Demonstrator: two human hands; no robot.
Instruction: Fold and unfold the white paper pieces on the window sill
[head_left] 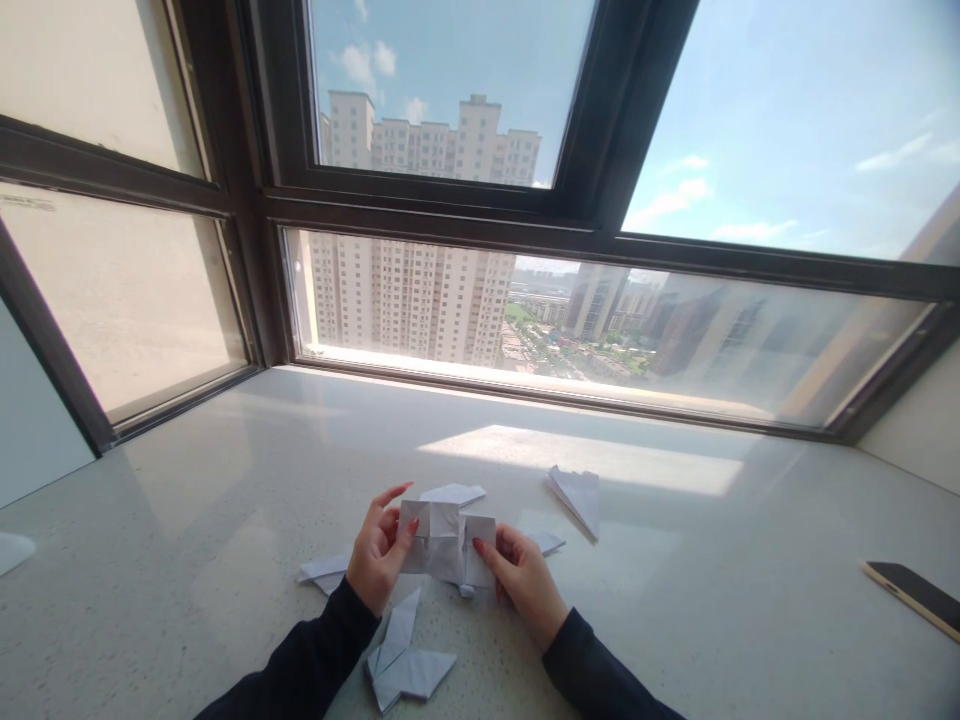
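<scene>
Both hands hold a partly folded white paper piece [442, 540] just above the pale stone sill [225, 520]. My left hand [377, 555] pinches its left edge, the index finger raised. On the paper's right edge, my right hand [521, 578] grips with thumb on top and fingers curled beneath. Dark sleeves cover both forearms.
Other folded white paper shapes lie around: one near my wrists [405, 665], one to the right [576, 497], one behind the held piece [452, 493], a flat one at left [322, 571]. A dark phone [915, 597] lies at the far right. Large windows rise behind.
</scene>
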